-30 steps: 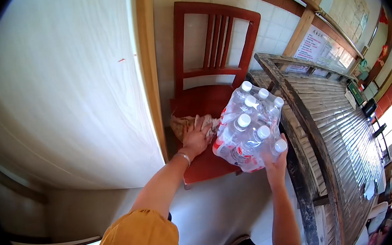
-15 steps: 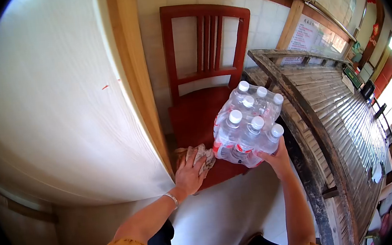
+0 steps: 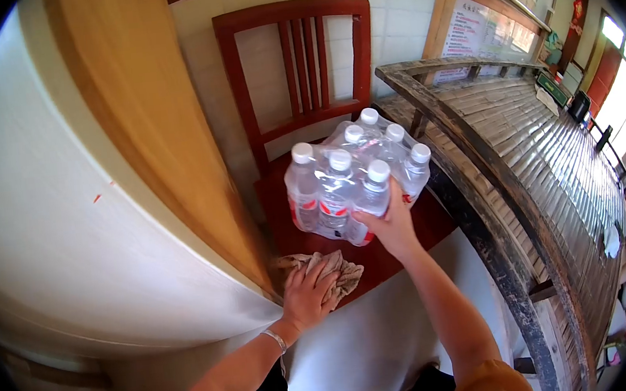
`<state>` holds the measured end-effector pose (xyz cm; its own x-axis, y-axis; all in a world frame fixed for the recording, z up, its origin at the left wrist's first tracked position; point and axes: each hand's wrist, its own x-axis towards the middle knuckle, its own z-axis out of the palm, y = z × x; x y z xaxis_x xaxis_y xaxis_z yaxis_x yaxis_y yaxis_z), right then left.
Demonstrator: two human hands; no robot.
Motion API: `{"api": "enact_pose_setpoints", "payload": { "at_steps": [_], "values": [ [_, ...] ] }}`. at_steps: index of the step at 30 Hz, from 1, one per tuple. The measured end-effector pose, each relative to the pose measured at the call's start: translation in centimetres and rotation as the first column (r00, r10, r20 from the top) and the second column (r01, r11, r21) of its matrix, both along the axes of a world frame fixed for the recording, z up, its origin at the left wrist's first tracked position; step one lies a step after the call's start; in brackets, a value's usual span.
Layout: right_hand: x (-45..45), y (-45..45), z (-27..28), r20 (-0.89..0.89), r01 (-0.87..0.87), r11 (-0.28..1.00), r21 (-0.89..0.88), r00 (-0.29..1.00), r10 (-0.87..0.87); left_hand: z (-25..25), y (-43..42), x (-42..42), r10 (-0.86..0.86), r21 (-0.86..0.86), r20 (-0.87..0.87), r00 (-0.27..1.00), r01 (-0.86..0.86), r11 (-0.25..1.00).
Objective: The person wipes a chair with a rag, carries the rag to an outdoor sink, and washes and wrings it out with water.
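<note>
A shrink-wrapped pack of water bottles (image 3: pixel 338 185) with white caps rests on the seat of a red wooden chair (image 3: pixel 401 251). My right hand (image 3: pixel 391 225) grips the pack at its near right side, fingers on the plastic between two bottles. Under my left hand (image 3: pixel 307 294) a crumpled beige cloth (image 3: pixel 347 273) lies at the seat's front left edge. The fingers of that hand are bent over the cloth and press it down. A bracelet circles my left wrist.
A pale wooden panel (image 3: pixel 52 221) with a tan edge fills the left side, close to my left hand. Along the right stands a bamboo-slat bench or bed with a dark wooden frame (image 3: pixel 474 150). Behind the chair is a tiled wall (image 3: pixel 395 29). Below lies the pale floor (image 3: pixel 359 357).
The bottle pack has moved left and turned on the seat, with my right hand on it. My left hand and the cloth have come to the seat's front edge. The view has shifted.
</note>
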<state>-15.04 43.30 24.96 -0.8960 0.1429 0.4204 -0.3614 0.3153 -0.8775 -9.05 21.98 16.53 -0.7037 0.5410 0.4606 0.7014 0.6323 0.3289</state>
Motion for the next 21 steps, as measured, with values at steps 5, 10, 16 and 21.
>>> {"api": "enact_pose_setpoints", "payload": {
  "at_steps": [5,10,16,21],
  "values": [
    [-2.3,-3.9,-0.1,0.028,0.220,0.964,0.149,0.974,-0.227,0.5,0.1,-0.1,-0.006,0.032,0.015,1.000,0.005,0.999],
    [-5.1,-7.7,0.2,-0.027,0.354,0.920,0.170,0.934,-0.355,0.2,0.1,-0.3,0.002,0.050,0.004,1.000,-0.003,0.999],
    [-6.4,-8.6,-0.3,-0.057,0.353,0.921,0.162,0.936,-0.349,0.0,0.3,-0.3,0.000,0.056,0.015,1.000,0.000,0.998],
    [-1.6,-5.3,1.6,-0.117,0.099,0.981,0.169,0.990,-0.080,0.8,0.9,0.4,-0.007,-0.077,0.020,1.000,0.008,0.997]
  ]
}}
